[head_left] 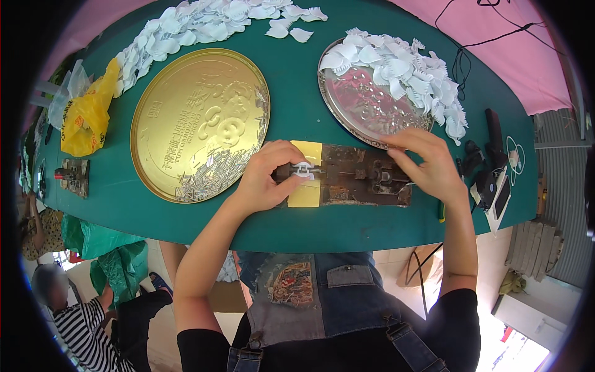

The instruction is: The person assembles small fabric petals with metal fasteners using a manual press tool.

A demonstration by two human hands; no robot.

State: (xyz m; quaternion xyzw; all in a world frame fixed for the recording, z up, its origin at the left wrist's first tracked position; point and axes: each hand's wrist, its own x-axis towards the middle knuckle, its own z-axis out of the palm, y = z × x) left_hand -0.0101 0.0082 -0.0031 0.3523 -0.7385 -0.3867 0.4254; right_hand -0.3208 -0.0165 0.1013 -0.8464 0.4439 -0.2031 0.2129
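Observation:
My left hand (265, 178) is closed, thumb and fingers pinching white plastic hair claw clip pieces (303, 168) at the left end of a dark metal jig (348, 177). A yellow pad (305, 201) lies under that end. Over the jig's right end, my right hand (427, 162) has its thumb and forefinger drawn close together at the near rim of a silver round tray (347, 102). Anything between those fingertips is too small to make out. Toothed white clip halves (396, 65) are heaped on this tray's far side and spill over its right edge.
A gold round tray (186, 118) on the left holds small metal pins (211, 177). More white pieces (186, 28) lie along the far edge. A yellow bag (90, 121), a small metal block (73, 178) and black tools (493, 142) flank the work. A seated person (87, 322) is at lower left.

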